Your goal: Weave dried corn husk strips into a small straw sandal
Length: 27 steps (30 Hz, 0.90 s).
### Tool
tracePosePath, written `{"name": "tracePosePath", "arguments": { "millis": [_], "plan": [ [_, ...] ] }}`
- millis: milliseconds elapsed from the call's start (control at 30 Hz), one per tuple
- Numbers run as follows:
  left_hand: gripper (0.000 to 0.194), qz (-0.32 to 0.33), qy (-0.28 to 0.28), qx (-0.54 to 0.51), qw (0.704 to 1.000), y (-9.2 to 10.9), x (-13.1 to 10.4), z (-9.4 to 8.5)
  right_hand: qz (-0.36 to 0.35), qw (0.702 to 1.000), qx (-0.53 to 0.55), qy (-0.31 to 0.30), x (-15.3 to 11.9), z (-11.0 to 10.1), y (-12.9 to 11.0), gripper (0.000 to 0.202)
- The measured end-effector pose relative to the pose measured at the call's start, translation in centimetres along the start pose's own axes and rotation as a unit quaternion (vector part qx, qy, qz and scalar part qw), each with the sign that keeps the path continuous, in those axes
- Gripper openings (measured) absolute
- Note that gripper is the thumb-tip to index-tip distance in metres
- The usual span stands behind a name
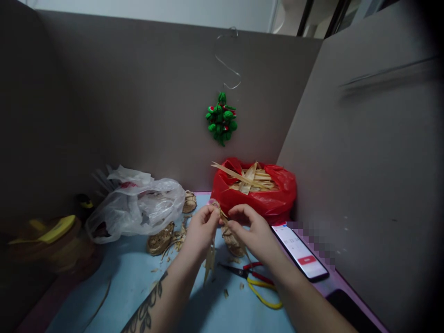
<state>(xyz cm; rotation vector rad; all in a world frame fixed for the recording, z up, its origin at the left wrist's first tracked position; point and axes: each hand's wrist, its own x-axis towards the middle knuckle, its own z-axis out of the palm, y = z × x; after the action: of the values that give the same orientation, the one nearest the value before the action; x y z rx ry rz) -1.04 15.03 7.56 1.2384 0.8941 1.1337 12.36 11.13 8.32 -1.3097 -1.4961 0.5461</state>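
Note:
My left hand [204, 225] is closed in a pinch on a small straw piece [223, 215], with a pale loose strip [210, 263] hanging below it. My right hand [250, 229] faces it, thumb and fingers curled around a thin strip of the same straw; the exact grip is partly hidden. Just under the hands lies a woven straw slipper-shaped piece [233, 243]. Two similar woven pieces, one nearer [160, 238] and one farther back [189, 202], rest left of my hands. Below my right hand are scissors [265, 296] with yellow handles, beside a red-handled tool [252, 265].
A red plastic bag [253, 203] full of dry straw strips [256, 179] stands behind my hands. Left are a clear plastic bag [138, 208] and a blurred pot with a yellow item [58, 230]. A phone [301, 252] lies right. A green ornament [222, 120] hangs from the partition.

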Motion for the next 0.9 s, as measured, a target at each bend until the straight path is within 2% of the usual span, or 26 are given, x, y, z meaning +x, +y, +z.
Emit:
{"name": "tracePosePath", "arguments": {
  "millis": [100,233,300,367,467,600,733,833,900],
  "plan": [
    [0.025,0.015,-0.013,0.016,1.0,0.2,-0.3,0.3,0.054,0.996,0.063,-0.038,0.2,0.4,0.3,0.017],
    [0.023,0.053,-0.037,0.049,0.997,0.0,-0.2,0.4,0.065,0.995,0.067,-0.029,0.2,0.5,0.3,0.016],
    [0.021,0.062,-0.036,0.067,0.995,-0.3,-0.2,0.4,0.044,0.999,0.013,-0.001,0.0,0.6,0.2,0.016],
    [0.019,0.069,-0.029,0.087,0.993,-0.5,-0.2,0.4,-0.007,0.999,-0.048,0.026,-0.2,0.7,0.2,0.015],
    [0.019,0.082,-0.013,0.12,0.989,-0.6,-0.2,0.5,-0.09,0.987,-0.124,0.049,-0.6,1.1,0.3,0.014],
    [0.021,0.09,-0.002,0.146,0.985,-0.5,-0.3,0.5,-0.158,0.97,-0.172,0.062,-1.0,1.6,0.6,0.014],
    [0.022,0.093,0.011,0.143,0.985,-0.5,0.0,0.2,-0.194,0.96,-0.197,0.039,-1.4,1.8,0.5,0.017],
    [0.02,0.099,0.024,0.133,0.986,-0.7,0.3,-0.2,-0.194,0.958,-0.212,-0.001,-1.5,1.6,0.1,0.022],
    [0.021,0.097,0.026,0.12,0.988,-0.7,0.4,-0.4,-0.181,0.967,-0.178,-0.021,-1.3,1.3,-0.1,0.024]
  ]
}}
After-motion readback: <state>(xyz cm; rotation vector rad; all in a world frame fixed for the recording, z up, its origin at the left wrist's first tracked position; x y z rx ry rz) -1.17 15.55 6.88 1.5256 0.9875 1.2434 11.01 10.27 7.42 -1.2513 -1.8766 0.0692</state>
